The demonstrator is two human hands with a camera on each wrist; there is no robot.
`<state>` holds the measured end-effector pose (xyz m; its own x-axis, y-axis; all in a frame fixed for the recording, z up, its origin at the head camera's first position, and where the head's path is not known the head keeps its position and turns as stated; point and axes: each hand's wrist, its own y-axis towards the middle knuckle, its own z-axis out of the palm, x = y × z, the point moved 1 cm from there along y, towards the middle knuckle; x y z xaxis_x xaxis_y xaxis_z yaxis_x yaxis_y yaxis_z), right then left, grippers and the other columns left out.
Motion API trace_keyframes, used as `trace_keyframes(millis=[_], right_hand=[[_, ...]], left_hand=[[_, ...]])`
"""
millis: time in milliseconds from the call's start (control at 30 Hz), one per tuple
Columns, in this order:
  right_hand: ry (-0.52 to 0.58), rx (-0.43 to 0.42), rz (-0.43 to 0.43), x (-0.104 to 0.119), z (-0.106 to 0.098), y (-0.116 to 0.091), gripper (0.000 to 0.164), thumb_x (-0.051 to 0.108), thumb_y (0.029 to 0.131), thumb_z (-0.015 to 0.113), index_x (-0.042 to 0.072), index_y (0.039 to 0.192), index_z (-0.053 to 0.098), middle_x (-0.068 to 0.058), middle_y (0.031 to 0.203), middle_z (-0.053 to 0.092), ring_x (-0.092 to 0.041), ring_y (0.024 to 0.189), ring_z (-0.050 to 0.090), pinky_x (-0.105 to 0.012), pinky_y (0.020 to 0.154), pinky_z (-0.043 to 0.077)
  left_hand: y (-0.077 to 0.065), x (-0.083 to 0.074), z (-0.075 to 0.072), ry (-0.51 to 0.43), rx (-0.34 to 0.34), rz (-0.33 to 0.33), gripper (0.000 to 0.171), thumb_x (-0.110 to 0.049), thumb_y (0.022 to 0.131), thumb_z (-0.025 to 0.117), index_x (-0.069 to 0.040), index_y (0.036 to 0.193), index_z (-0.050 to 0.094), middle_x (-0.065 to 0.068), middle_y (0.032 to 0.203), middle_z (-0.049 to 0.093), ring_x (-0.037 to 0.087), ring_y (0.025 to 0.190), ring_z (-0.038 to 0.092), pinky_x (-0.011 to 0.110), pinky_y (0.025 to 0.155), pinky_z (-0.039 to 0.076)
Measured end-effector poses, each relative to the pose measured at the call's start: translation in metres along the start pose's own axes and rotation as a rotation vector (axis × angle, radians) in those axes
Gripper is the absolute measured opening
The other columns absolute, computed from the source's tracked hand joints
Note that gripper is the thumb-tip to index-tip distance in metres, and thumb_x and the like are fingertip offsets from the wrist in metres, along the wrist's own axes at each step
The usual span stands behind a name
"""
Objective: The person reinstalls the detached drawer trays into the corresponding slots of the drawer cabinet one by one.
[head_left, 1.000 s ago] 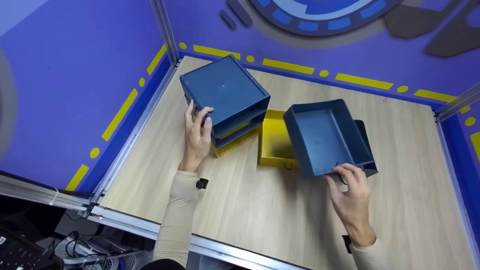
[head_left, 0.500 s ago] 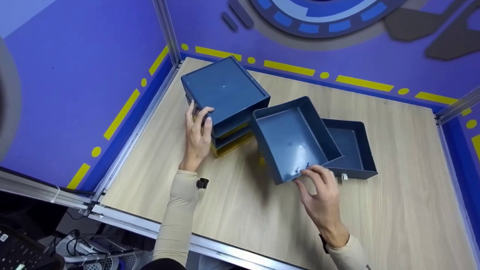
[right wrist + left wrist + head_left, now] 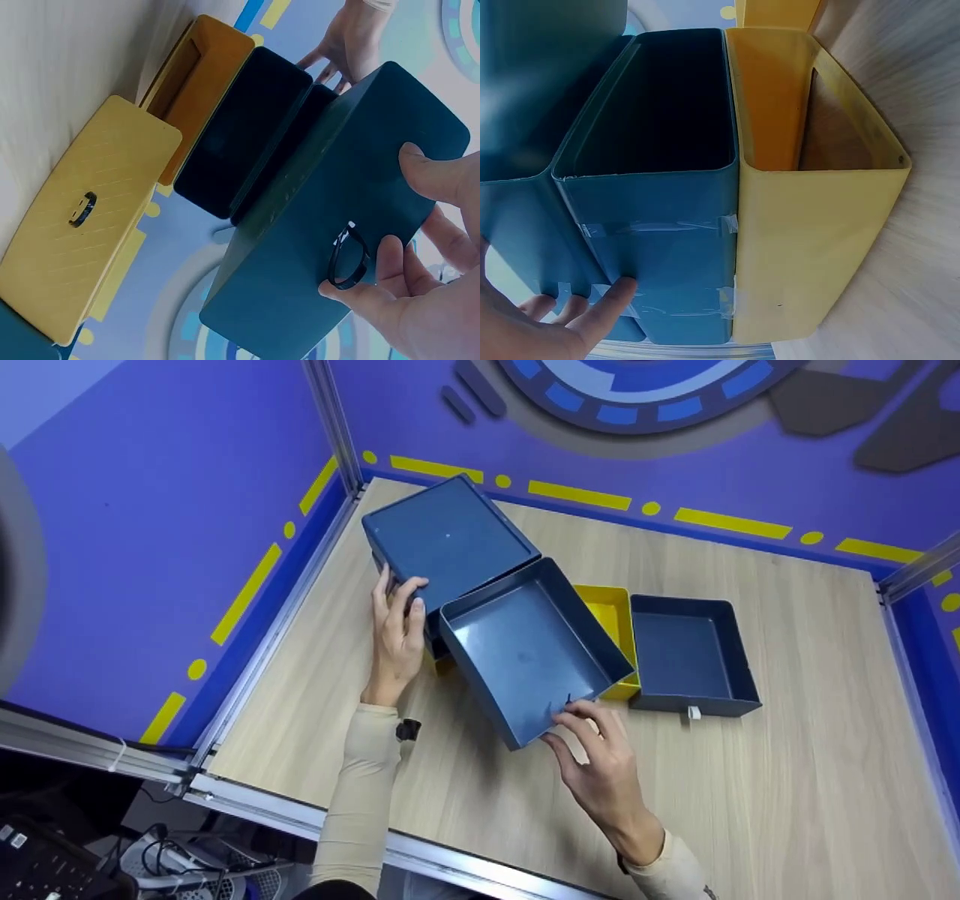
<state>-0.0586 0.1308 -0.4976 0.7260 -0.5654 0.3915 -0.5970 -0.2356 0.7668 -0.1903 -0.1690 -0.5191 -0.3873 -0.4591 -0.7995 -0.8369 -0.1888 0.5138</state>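
A dark blue cabinet (image 3: 450, 536) with a yellow lowest tier (image 3: 780, 247) stands at the back left of the table. My left hand (image 3: 394, 641) rests against its left side, fingertips at the top edge; in the left wrist view the fingers touch the blue side wall. A dark blue drawer (image 3: 525, 652), tilted and above the table, has its far end at the cabinet's top opening. My right hand (image 3: 604, 772) pinches the front wall near its black ring handle (image 3: 349, 257). Whether the drawer's far end is inside the opening is hidden in the head view.
A yellow drawer (image 3: 611, 611) with a ring handle lies right of the cabinet, partly hidden by the held drawer. Beside it sits another dark blue drawer (image 3: 686, 652) with a white tab. Purple panels enclose the wooden table (image 3: 810, 750) at the left, back and right.
My right hand has carried the blue drawer leftward from above the other drawers to the cabinet's front. The yellow drawer shows again on its right. My left hand has stayed on the cabinet.
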Motion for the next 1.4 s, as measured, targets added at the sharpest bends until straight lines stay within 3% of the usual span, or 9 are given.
trace_keyframes(millis=[233,433,833,933,1033,1133,1200,1300,1400], right_hand=[[-0.016,0.029,-0.020,0.001,0.008,-0.001,0.045,-0.009,0.067,0.096,0.002,0.107,0.077,-0.016,0.112,0.069,-0.027,0.101,0.064,-0.032,0.089,0.054],[-0.029,0.040,-0.006,-0.001,0.017,0.000,0.043,-0.008,0.069,0.095,0.003,0.106,0.077,-0.016,0.113,0.068,-0.027,0.102,0.064,-0.032,0.090,0.054],[-0.025,0.049,0.026,-0.007,0.030,0.000,0.042,-0.006,0.073,0.094,0.004,0.109,0.077,-0.016,0.116,0.068,-0.029,0.102,0.064,-0.031,0.100,0.051],[-0.036,0.061,0.033,-0.009,0.032,-0.001,0.042,-0.006,0.074,0.094,0.004,0.111,0.077,-0.017,0.118,0.069,-0.029,0.103,0.064,-0.037,0.106,0.051],[-0.038,0.061,0.029,-0.011,0.031,-0.003,0.042,-0.003,0.077,0.092,0.005,0.116,0.077,-0.020,0.124,0.068,-0.029,0.105,0.066,-0.050,0.106,0.054],[-0.049,0.018,-0.003,-0.014,0.029,-0.005,0.030,0.007,0.088,0.087,0.004,0.116,0.076,-0.023,0.125,0.067,-0.031,0.107,0.066,-0.063,0.105,0.052],[-0.064,-0.013,-0.028,-0.015,0.027,-0.009,0.021,0.016,0.095,0.082,0.003,0.112,0.076,-0.023,0.121,0.068,-0.032,0.106,0.067,-0.062,0.111,0.049],[-0.089,-0.018,-0.040,-0.017,0.026,-0.015,0.023,0.026,0.102,0.073,0.004,0.106,0.075,-0.020,0.117,0.069,-0.034,0.107,0.067,-0.049,0.124,0.040],[-0.113,0.027,-0.028,-0.021,0.028,-0.020,0.022,0.025,0.100,0.075,0.005,0.109,0.075,-0.018,0.119,0.070,-0.035,0.111,0.068,-0.046,0.126,0.037]], left_hand=[[-0.001,0.000,0.000,-0.015,-0.004,-0.012,0.047,-0.048,0.113,0.041,-0.016,0.139,0.064,0.025,0.172,0.021,0.044,0.161,0.024,0.066,0.125,0.028],[0.000,0.000,0.000,-0.027,0.002,-0.017,0.054,-0.055,0.112,0.038,-0.016,0.139,0.064,0.025,0.173,0.019,0.043,0.160,0.027,0.064,0.123,0.034],[-0.001,0.001,-0.001,0.008,0.019,-0.027,0.061,-0.063,0.111,0.035,-0.017,0.141,0.063,0.023,0.174,0.019,0.042,0.162,0.021,0.067,0.125,0.027],[0.000,0.001,0.000,0.009,0.012,-0.017,0.063,-0.064,0.111,0.034,-0.017,0.140,0.064,0.024,0.173,0.020,0.043,0.162,0.022,0.068,0.125,0.026],[0.002,0.001,0.001,0.003,0.001,-0.008,0.063,-0.064,0.111,0.034,-0.016,0.139,0.064,0.026,0.173,0.021,0.043,0.162,0.021,0.068,0.125,0.025],[0.002,0.001,0.002,0.002,0.004,-0.008,0.063,-0.064,0.111,0.034,-0.016,0.140,0.064,0.026,0.173,0.020,0.043,0.162,0.021,0.068,0.125,0.025],[0.002,0.000,0.003,0.005,0.009,-0.012,0.064,-0.065,0.110,0.034,-0.016,0.140,0.063,0.026,0.173,0.020,0.043,0.162,0.021,0.068,0.126,0.025],[0.001,0.000,0.003,0.004,0.004,-0.012,0.064,-0.065,0.110,0.034,-0.016,0.140,0.064,0.025,0.173,0.021,0.043,0.162,0.021,0.068,0.125,0.026],[0.000,0.001,0.003,0.003,-0.011,-0.006,0.064,-0.064,0.111,0.034,-0.015,0.139,0.064,0.026,0.172,0.022,0.044,0.162,0.022,0.068,0.125,0.026]])
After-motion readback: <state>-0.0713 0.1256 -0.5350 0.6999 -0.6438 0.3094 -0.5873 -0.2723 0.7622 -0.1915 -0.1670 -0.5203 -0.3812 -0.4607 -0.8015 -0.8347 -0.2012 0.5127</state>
